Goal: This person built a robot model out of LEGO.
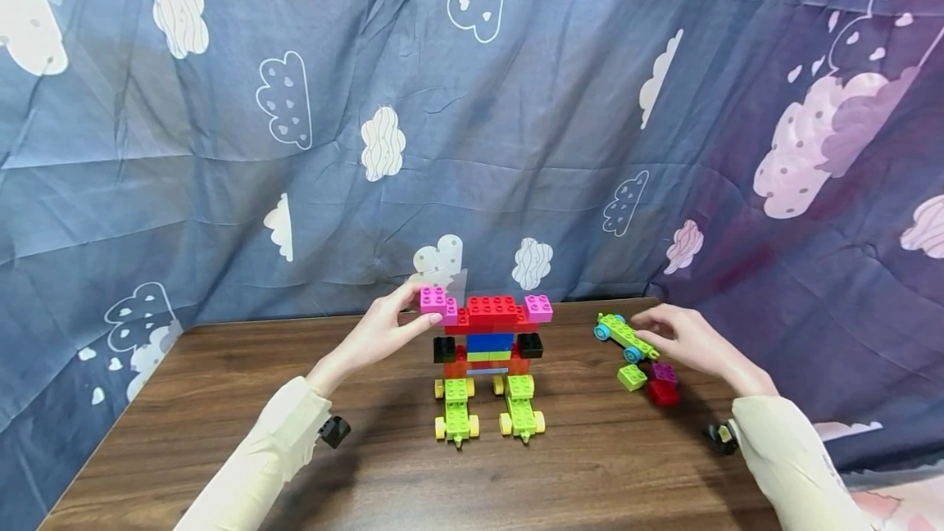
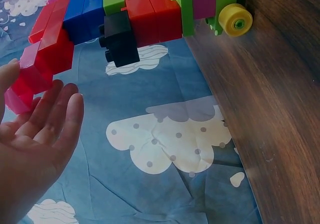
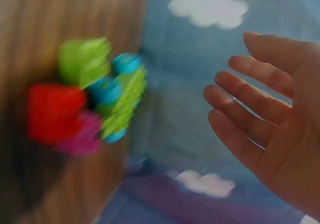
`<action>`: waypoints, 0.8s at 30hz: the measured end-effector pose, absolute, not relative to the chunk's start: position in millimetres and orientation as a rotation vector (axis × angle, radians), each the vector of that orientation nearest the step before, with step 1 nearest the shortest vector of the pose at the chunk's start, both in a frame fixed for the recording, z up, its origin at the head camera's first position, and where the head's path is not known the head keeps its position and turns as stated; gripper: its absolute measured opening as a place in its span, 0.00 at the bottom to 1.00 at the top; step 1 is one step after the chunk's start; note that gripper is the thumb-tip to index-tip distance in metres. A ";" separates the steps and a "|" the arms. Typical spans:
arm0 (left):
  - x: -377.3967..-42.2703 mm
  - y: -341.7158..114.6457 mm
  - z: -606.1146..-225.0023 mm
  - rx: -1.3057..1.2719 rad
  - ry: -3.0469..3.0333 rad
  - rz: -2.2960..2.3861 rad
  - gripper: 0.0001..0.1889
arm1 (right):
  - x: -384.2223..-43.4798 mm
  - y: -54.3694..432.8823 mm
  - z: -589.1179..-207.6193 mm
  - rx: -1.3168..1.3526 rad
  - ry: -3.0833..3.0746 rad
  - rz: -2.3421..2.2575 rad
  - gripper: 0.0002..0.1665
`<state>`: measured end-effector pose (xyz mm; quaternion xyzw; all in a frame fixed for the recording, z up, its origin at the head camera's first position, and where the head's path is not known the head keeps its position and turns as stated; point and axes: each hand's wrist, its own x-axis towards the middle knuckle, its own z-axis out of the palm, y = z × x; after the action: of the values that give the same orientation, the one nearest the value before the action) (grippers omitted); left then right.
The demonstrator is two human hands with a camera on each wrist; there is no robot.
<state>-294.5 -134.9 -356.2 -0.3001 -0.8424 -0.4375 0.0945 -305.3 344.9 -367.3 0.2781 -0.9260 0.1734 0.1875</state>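
Note:
A figure built of toy building bricks stands on the wooden table, with a red brick [image 1: 492, 308] on top and black bricks [image 1: 530, 346] at its sides. Its feet are two lime-green wheeled bases [image 1: 456, 408] with yellow wheels. My left hand [image 1: 376, 333] pinches the pink brick [image 1: 433, 299] at the upper left end, thumb in front and fingers behind. Another pink brick [image 1: 538, 308] sits at the opposite end. Over to the right, my right hand [image 1: 692, 338] hovers with relaxed fingers by a green wheeled base [image 1: 625, 336] with blue wheels. In the right wrist view its palm holds nothing.
Close under my right hand lie a lime-green brick [image 1: 632, 377], a red brick [image 1: 664, 392] and a purple brick [image 1: 664, 372]. A blue cloud-patterned cloth [image 1: 487, 146] hangs behind the table [image 1: 391, 474] and along its right side.

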 end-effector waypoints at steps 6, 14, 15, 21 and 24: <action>-294.6 -134.4 -356.8 -0.888 -2.502 -1.308 0.24 | -305.2 376.9 -395.1 0.688 -2.724 0.467 0.10; -295.2 -134.8 -356.2 -0.886 -2.499 -1.319 0.25 | -306.8 394.9 -422.0 0.629 -2.795 0.387 0.08; -295.2 -134.9 -356.3 -0.887 -2.499 -1.319 0.25 | -306.5 395.8 -424.2 0.619 -2.809 0.377 0.08; -295.2 -135.5 -357.0 -0.895 -2.499 -1.330 0.25 | -305.0 399.4 -430.5 0.592 -2.844 0.379 0.09; -295.3 -135.6 -357.5 -0.895 -2.499 -1.334 0.25 | -305.2 401.0 -431.3 0.602 -2.831 0.382 0.08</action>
<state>-295.3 -135.6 -357.5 -0.3001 -0.8381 -0.4474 0.0854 -305.2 401.0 -431.3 0.2049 -0.9637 0.1299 0.1111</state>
